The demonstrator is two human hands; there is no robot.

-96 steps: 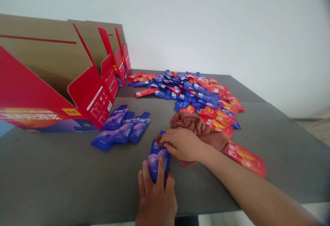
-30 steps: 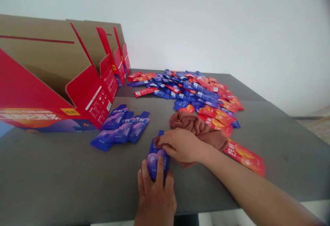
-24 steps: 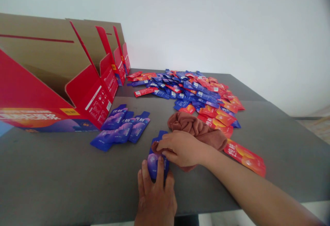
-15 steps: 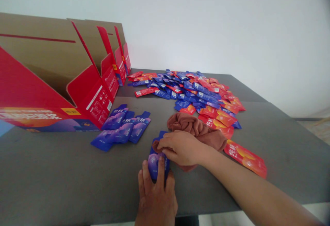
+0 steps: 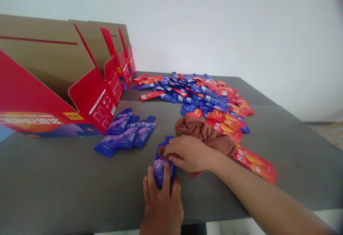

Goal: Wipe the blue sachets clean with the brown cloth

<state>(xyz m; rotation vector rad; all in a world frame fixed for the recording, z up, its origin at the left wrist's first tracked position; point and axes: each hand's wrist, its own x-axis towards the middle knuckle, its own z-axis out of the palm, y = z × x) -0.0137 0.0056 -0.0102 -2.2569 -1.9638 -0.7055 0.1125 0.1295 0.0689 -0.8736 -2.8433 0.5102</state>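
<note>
A blue-purple pouch (image 5: 158, 170) lies flat on the grey table in front of me. My left hand (image 5: 163, 199) rests on its near end, fingers spread and pressing it down. In my right hand (image 5: 189, 153) is a bunched brown cloth (image 5: 199, 129), and a wad of it touches the pouch's upper part under my fingertips. The rest of the cloth trails back to the right, beside a single red-orange pouch (image 5: 255, 163). Several more blue pouches (image 5: 124, 135) lie overlapping to the left, near the carton.
Open red cartons (image 5: 98, 103) stand in a row along the left side, their brown flaps raised. A wide heap of blue and red pouches (image 5: 198, 92) spreads over the back of the table (image 5: 66, 185). Behind it rises a white wall (image 5: 214, 24).
Hardly anything differs. Both hands keep their places on the pouch and cloth, and the whole view has shifted very slightly.
</note>
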